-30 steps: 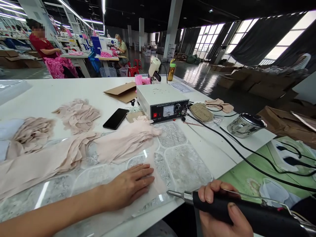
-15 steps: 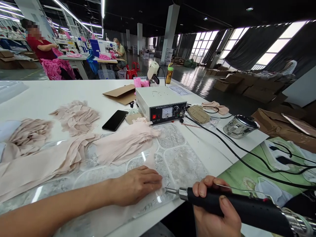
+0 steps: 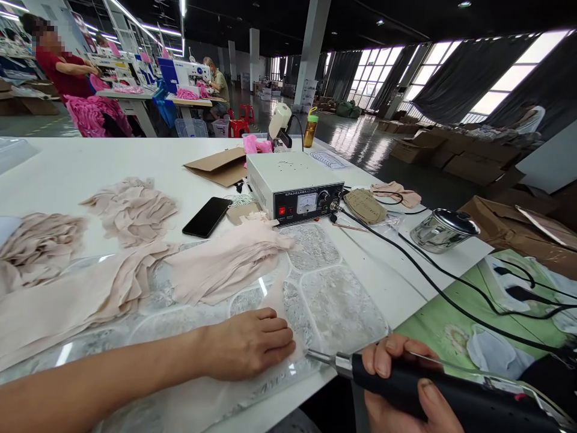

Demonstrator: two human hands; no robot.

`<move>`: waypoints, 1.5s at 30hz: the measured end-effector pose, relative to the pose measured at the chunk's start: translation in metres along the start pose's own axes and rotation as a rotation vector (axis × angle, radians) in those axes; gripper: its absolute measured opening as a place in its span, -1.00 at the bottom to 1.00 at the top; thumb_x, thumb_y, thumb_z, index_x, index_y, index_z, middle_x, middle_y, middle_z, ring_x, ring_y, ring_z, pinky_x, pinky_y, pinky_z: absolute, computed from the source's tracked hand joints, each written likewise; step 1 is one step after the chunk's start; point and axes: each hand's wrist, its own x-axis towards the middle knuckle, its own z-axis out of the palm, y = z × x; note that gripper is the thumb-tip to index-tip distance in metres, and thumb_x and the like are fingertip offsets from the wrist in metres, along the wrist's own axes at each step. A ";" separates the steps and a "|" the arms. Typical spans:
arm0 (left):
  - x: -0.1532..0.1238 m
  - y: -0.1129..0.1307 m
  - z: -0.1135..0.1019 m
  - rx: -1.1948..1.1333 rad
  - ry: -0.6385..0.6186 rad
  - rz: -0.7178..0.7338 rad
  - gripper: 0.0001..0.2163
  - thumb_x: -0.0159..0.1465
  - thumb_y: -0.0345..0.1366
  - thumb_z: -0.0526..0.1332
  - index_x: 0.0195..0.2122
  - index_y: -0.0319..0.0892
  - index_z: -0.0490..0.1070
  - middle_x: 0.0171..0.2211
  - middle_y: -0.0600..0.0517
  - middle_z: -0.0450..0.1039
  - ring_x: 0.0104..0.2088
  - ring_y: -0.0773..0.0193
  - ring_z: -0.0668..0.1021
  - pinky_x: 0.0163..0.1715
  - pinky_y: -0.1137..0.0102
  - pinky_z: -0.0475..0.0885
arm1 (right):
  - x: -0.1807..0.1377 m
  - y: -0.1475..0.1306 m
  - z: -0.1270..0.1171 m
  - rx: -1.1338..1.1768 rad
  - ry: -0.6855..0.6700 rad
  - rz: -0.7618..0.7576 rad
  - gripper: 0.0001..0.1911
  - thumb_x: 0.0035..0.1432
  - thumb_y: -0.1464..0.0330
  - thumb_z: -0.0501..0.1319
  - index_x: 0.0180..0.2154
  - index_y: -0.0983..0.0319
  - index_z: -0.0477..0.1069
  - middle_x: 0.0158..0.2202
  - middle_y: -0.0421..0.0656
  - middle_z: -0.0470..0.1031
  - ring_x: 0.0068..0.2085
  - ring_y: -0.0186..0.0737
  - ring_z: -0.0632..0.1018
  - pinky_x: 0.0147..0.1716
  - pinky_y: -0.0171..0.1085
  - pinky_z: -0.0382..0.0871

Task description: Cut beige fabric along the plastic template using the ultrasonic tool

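Note:
My left hand [image 3: 246,344] lies flat, fingers together and stretched, on a thin pale pink fabric piece [image 3: 282,313] spread over a clear plastic sheet [image 3: 333,300]. My right hand [image 3: 406,391] is wrapped round the black handle of a corded cutting tool [image 3: 433,391]. Its metal tip [image 3: 320,356] touches the fabric edge just right of my left fingertips. A black cable [image 3: 406,270] runs from the tool to a white control box [image 3: 295,186] with a dial and red switches. A heap of pink fabric pieces [image 3: 225,258] lies just beyond my left hand.
More beige fabric piles [image 3: 130,207] lie at the left. A black phone [image 3: 207,216], cardboard [image 3: 220,165], a steel lidded pot [image 3: 444,228] and a bottle [image 3: 309,127] sit on the white table [image 3: 67,168]. Other people work at sewing tables far behind.
The tool tip stays against the fabric edge by my left fingertips. My left hand shifted slightly right, and the view drifted a little.

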 end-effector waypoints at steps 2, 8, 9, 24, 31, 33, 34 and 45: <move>0.000 0.000 0.000 -0.025 0.003 -0.010 -0.72 0.45 -0.51 -0.07 0.00 -0.39 0.40 -0.20 -0.19 0.51 -0.19 0.13 0.51 -0.12 0.28 0.37 | 0.000 0.001 -0.001 0.009 -0.007 -0.017 -0.85 0.01 0.29 0.17 -0.33 0.19 0.38 -0.45 -0.26 0.32 -0.57 -0.38 0.38 -0.61 -0.31 0.31; 0.001 -0.002 0.002 -0.038 0.015 -0.018 -0.75 0.44 -0.50 -0.02 0.04 -0.39 0.37 -0.25 -0.13 0.47 -0.24 0.16 0.48 -0.12 0.29 0.33 | -0.002 0.000 -0.001 -0.018 0.018 -0.023 -0.82 0.00 0.27 0.19 -0.31 0.19 0.38 -0.44 -0.26 0.32 -0.57 -0.38 0.37 -0.62 -0.30 0.31; 0.001 -0.002 0.002 -0.035 0.017 -0.017 -0.75 0.45 -0.50 -0.03 0.03 -0.39 0.37 -0.26 -0.12 0.47 -0.25 0.16 0.47 -0.13 0.28 0.33 | -0.002 0.000 -0.001 -0.020 0.022 -0.028 -0.82 -0.01 0.28 0.19 -0.32 0.20 0.37 -0.44 -0.26 0.31 -0.57 -0.38 0.37 -0.62 -0.30 0.30; 0.002 0.000 0.001 0.016 -0.043 -0.012 -0.75 0.45 -0.48 -0.02 0.04 -0.37 0.37 -0.29 -0.09 0.45 -0.27 0.19 0.44 -0.14 0.28 0.35 | -0.003 -0.010 0.004 -0.127 0.111 0.047 -0.77 -0.11 0.23 0.29 -0.38 0.17 0.34 -0.45 -0.27 0.26 -0.56 -0.33 0.33 -0.61 -0.23 0.30; 0.002 0.001 0.001 0.037 0.000 0.010 -0.78 0.41 -0.50 0.04 -0.01 -0.41 0.42 -0.33 -0.08 0.43 -0.31 0.19 0.42 -0.18 0.28 0.35 | -0.003 -0.013 0.002 -0.177 0.108 0.106 -0.75 -0.13 0.18 0.29 -0.40 0.15 0.35 -0.47 -0.27 0.24 -0.56 -0.32 0.31 -0.60 -0.21 0.30; 0.002 0.001 0.001 0.050 0.010 0.016 -0.78 0.40 -0.51 0.05 -0.02 -0.40 0.42 -0.34 -0.07 0.42 -0.32 0.20 0.42 -0.18 0.29 0.34 | -0.003 -0.013 0.002 -0.186 0.120 0.104 -0.74 -0.14 0.17 0.29 -0.40 0.15 0.36 -0.47 -0.26 0.23 -0.56 -0.32 0.31 -0.60 -0.22 0.30; 0.002 0.001 0.001 0.053 0.013 0.016 -0.78 0.40 -0.52 0.04 -0.03 -0.40 0.43 -0.34 -0.07 0.42 -0.33 0.20 0.42 -0.17 0.29 0.34 | -0.003 -0.013 0.001 -0.190 0.119 0.102 -0.75 -0.14 0.17 0.29 -0.40 0.14 0.35 -0.47 -0.26 0.22 -0.56 -0.32 0.31 -0.59 -0.22 0.30; 0.005 -0.001 -0.003 0.047 0.012 0.013 -0.80 0.40 -0.49 0.08 -0.01 -0.38 0.43 -0.38 -0.03 0.41 -0.36 0.22 0.41 -0.16 0.28 0.34 | 0.000 -0.015 0.014 -0.265 0.206 0.093 -0.72 -0.24 0.15 0.31 -0.47 0.14 0.33 -0.52 -0.27 0.21 -0.61 -0.33 0.27 -0.69 -0.23 0.25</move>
